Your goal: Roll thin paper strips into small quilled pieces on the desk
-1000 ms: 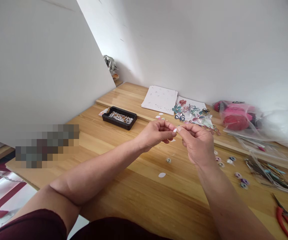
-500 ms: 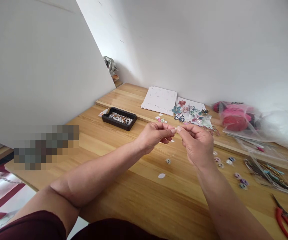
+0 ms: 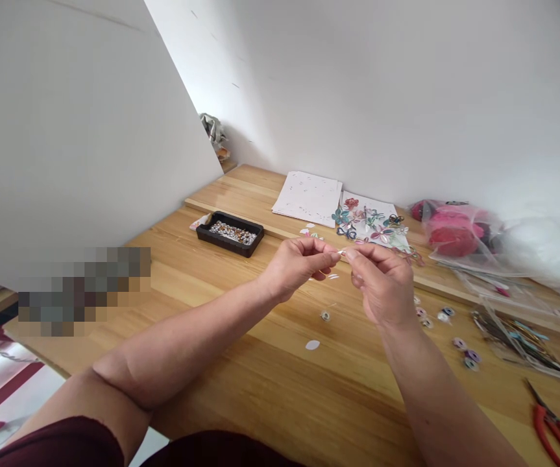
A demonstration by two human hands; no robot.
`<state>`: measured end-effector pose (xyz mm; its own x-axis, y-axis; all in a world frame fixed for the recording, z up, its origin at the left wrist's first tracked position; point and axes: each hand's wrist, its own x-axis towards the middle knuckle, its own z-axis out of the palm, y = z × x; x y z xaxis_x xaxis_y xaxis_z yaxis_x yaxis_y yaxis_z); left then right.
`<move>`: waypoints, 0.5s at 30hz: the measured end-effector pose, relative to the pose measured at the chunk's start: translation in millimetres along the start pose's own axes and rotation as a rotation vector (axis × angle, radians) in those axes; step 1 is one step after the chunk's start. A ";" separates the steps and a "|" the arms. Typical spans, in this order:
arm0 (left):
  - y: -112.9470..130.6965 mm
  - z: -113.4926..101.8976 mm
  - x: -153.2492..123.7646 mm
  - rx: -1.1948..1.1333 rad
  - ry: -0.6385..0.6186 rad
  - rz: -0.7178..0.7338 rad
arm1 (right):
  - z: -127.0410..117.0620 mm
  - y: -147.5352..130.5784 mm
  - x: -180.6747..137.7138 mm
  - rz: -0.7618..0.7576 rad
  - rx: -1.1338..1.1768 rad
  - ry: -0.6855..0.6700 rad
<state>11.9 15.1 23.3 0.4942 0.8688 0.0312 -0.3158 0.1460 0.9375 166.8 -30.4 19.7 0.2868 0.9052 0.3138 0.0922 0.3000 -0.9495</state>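
Note:
Both hands meet above the middle of the wooden table, fingertips nearly touching. My left hand (image 3: 302, 263) is closed in a pinch on one end of a small white piece (image 3: 341, 252). My right hand (image 3: 381, 279) pinches its other end between thumb and forefinger. Most of the piece is covered by fingers, so its kind cannot be told. Below the hands lie a thread bobbin (image 3: 325, 316) with a loose thread end and a white leaf-shaped cutout (image 3: 313, 345). More white cutouts (image 3: 334, 277) lie just beneath the fingers.
A black tray (image 3: 204, 241) of beads stands left. Behind are white sheets (image 3: 307, 194) and wire-like coloured flowers (image 3: 381, 233). To the right lie several thread bobbins (image 3: 473, 356), a clear bag of tools (image 3: 527, 340), red-handled pliers (image 3: 555, 428) and a bag of pink material (image 3: 455, 233).
The fingertips have parted slightly, and more of the white piece shows between them. The whole view has shifted a little; the things on the table lie as before.

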 end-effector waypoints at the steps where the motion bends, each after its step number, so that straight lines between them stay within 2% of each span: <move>1: 0.2 0.1 -0.1 0.005 0.000 0.005 | -0.1 0.2 -0.1 -0.001 -0.007 0.004; 10: 0.4 1.2 -1.0 0.015 0.002 0.004 | 0.5 4.5 1.7 0.052 -0.099 0.061; 15: 1.7 1.1 -0.7 0.004 0.002 -0.005 | -1.1 3.4 1.8 0.024 -0.113 0.048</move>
<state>11.9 14.2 25.3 0.4942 0.8689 0.0260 -0.3101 0.1483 0.9391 168.7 -28.1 17.0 0.3357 0.8954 0.2926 0.1909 0.2395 -0.9519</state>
